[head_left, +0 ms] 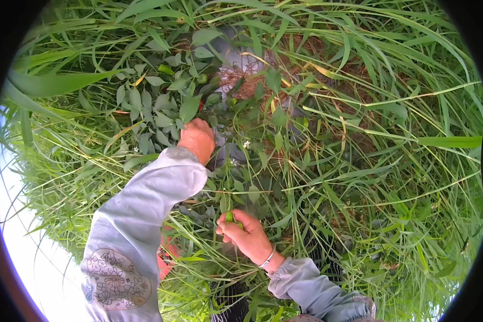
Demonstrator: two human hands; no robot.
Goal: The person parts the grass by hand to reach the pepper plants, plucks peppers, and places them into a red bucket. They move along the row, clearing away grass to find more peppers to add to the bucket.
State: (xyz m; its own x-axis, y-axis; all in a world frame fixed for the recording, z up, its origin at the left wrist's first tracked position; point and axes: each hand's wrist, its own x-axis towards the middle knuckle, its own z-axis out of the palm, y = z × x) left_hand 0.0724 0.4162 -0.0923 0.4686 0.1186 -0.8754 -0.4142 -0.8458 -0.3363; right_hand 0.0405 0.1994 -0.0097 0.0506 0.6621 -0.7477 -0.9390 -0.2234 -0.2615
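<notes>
My left hand reaches into a leafy pepper plant; its fingers are hidden by the leaves, and a bit of red shows just above it. Lower down, my right hand has its fingers curled round a green pepper, whose tip pokes out above the thumb. Another green pepper hangs among the leaves, up and left of my left hand. Small white flowers show between the two hands.
Long grass surrounds the plants on all sides. Grey plastic sheeting with dry brown roots lies on the ground at top centre. A red object is partly hidden beside my left sleeve.
</notes>
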